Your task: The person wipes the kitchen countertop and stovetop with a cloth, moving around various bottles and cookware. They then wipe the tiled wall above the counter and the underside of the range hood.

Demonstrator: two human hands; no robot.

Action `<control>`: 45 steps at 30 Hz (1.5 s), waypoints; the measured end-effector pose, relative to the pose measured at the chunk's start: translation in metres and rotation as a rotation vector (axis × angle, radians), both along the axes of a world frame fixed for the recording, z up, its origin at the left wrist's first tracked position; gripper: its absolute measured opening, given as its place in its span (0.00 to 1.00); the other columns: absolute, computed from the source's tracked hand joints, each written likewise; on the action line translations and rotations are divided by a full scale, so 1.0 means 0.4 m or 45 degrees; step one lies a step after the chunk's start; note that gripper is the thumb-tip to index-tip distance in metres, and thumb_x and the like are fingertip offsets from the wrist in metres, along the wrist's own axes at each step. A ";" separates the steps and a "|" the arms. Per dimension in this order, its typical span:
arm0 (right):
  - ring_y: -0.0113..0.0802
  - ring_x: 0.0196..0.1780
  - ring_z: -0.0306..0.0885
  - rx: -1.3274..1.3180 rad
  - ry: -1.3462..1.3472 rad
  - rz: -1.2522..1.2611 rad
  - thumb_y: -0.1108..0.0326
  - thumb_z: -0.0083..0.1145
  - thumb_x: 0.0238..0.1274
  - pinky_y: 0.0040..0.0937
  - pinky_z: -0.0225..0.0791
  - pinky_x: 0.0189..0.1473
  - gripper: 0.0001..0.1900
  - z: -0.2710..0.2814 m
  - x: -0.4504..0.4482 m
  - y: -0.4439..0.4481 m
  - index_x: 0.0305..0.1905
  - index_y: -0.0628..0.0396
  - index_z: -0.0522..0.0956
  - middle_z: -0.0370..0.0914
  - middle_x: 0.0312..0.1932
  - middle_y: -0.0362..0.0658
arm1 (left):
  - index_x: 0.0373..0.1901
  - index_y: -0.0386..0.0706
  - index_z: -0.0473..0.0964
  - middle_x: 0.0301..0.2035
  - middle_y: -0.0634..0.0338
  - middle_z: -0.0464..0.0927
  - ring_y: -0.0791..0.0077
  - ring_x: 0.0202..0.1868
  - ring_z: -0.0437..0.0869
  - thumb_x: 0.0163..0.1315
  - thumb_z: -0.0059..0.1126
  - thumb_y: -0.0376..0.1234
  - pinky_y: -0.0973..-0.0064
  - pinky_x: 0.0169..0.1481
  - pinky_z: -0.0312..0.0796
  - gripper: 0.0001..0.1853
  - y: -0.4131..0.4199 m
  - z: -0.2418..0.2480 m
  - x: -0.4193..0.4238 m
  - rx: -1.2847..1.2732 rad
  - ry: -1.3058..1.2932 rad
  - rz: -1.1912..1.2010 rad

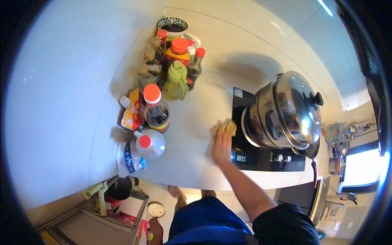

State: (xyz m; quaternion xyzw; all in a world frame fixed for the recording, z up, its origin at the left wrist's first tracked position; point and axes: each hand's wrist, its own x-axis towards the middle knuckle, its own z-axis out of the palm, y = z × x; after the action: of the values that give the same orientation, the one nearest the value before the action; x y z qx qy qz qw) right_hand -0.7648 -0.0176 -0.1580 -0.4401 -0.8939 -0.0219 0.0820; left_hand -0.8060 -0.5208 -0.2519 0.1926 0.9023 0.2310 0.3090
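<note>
My right hand (223,147) presses a crumpled yellowish cloth (226,128) flat on the white countertop (190,147), right against the left edge of the black glass cooktop (260,160). Just beyond stands a tall steel steamer pot (275,113) with a domed lid (298,101) and black knob, on the burner. My left hand (156,231) hangs low beside my left hip, below the counter. In the picture its fingertips meet the rim of a round pale dish or lid (156,210); whether they grip it, I cannot tell.
Along the left wall stand a dark sauce bottle (156,114), a green-lidded oil jug (176,81), a white jug (151,145), a plastic bag (127,160), several more bottles and a patterned bowl (172,26). A pan handle (314,174) juts past the counter's front edge. A metal rack (92,220) stands lower left.
</note>
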 end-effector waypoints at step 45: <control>0.51 0.71 0.53 -0.368 0.601 -0.582 0.73 0.46 0.58 0.44 0.46 0.70 0.25 0.115 1.092 -0.101 0.64 0.54 0.66 0.61 0.66 0.53 | 0.34 0.32 0.78 0.32 0.45 0.79 0.55 0.38 0.79 0.69 0.38 0.40 0.64 0.46 0.70 0.21 0.300 0.077 0.195 0.145 -0.317 0.132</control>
State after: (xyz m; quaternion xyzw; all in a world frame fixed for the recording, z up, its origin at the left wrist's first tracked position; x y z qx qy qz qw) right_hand -0.3278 -0.0580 -0.1119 -0.6287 -0.7226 0.1892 0.2161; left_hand -0.7278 -0.4009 -0.2211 0.1328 0.8512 0.3196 0.3946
